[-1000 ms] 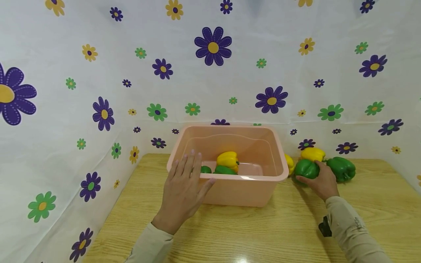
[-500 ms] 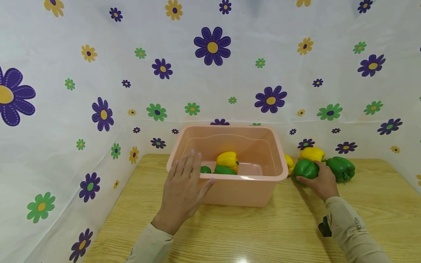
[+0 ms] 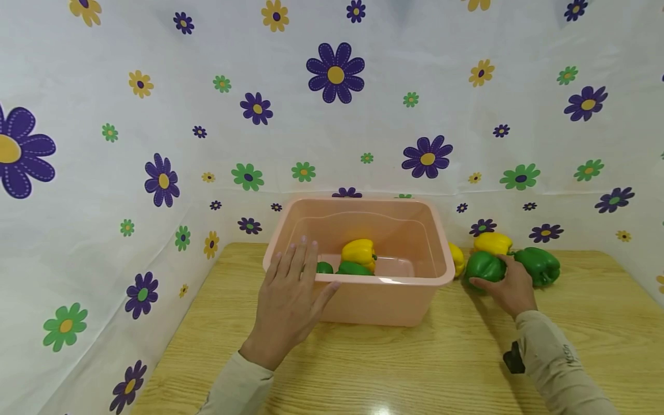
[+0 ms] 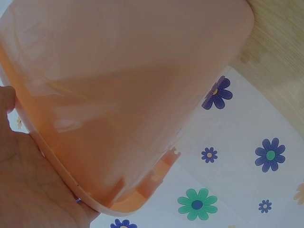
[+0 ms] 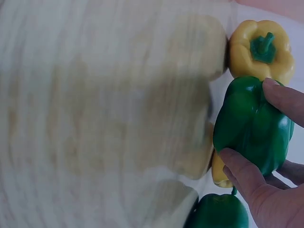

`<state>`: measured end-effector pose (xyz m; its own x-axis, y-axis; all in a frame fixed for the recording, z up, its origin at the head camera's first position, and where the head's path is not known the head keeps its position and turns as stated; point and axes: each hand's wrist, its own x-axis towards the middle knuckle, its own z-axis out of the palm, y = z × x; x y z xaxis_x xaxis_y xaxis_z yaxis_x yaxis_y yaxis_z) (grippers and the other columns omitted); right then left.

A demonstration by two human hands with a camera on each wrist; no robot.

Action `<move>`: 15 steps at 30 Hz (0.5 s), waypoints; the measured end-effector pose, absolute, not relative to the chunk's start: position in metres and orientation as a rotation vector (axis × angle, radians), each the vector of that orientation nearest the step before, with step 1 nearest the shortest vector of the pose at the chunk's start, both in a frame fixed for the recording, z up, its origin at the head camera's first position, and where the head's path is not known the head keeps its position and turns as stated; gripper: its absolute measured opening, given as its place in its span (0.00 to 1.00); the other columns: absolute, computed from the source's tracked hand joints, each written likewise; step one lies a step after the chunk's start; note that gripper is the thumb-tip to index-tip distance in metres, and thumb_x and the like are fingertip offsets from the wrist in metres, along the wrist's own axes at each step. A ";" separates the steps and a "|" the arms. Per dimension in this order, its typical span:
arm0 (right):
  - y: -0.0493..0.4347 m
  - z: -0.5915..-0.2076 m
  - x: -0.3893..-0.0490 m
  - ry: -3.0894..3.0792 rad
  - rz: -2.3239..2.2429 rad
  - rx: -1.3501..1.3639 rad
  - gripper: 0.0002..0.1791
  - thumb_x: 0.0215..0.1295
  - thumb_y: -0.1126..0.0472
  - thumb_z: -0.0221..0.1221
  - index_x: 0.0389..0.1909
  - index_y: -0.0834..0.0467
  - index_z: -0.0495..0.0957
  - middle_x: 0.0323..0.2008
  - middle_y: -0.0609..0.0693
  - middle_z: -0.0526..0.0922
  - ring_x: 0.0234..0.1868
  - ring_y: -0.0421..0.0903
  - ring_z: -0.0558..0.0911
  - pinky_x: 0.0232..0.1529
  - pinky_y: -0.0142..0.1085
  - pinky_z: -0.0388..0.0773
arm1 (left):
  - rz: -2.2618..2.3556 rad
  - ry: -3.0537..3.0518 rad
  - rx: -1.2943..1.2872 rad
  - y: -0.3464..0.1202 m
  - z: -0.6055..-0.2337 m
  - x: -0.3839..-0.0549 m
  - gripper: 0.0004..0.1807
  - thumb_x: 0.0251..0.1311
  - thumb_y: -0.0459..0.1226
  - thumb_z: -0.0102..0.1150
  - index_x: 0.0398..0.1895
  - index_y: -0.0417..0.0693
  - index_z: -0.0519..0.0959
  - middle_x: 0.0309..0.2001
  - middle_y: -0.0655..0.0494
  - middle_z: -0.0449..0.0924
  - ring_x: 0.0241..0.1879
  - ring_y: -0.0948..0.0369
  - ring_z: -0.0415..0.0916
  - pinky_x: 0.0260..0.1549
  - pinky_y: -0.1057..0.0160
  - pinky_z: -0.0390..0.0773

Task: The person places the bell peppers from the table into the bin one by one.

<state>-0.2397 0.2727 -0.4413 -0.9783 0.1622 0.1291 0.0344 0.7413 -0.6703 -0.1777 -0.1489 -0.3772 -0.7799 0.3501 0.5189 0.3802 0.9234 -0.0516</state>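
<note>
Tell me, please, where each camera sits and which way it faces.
On the head: facing forward and down at the rectangular pink plastic bin; left hand and right hand show.
On the left wrist: facing the bin and flowered white backdrop; left hand partly shows.
On the right wrist: facing a glossy green bell pepper, gripped by the right hand.
Head and right wrist share that pepper.

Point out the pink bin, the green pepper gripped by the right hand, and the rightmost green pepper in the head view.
Pink bin (image 3: 378,304): head view, front wall.
Gripped green pepper (image 5: 251,128): right wrist view, middle of its camera-facing side.
Rightmost green pepper (image 3: 538,266): head view, middle of its body.
</note>
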 end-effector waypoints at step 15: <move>0.269 -0.417 -0.233 -2.586 1.126 -0.188 0.51 0.62 0.50 0.71 0.73 0.75 0.56 0.65 0.78 0.65 0.61 0.73 0.69 0.59 0.67 0.69 | -0.074 -2.564 -0.514 -0.148 -0.376 -0.178 0.44 0.74 0.61 0.41 0.78 0.38 0.57 0.78 0.41 0.55 0.75 0.44 0.56 0.74 0.44 0.54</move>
<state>-0.2330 0.2689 -0.4169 -0.9423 0.2422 0.2313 -0.0043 0.6819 -0.7314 -0.1782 -0.1481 -0.3761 -0.7932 0.3448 0.5020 0.3732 0.9266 -0.0467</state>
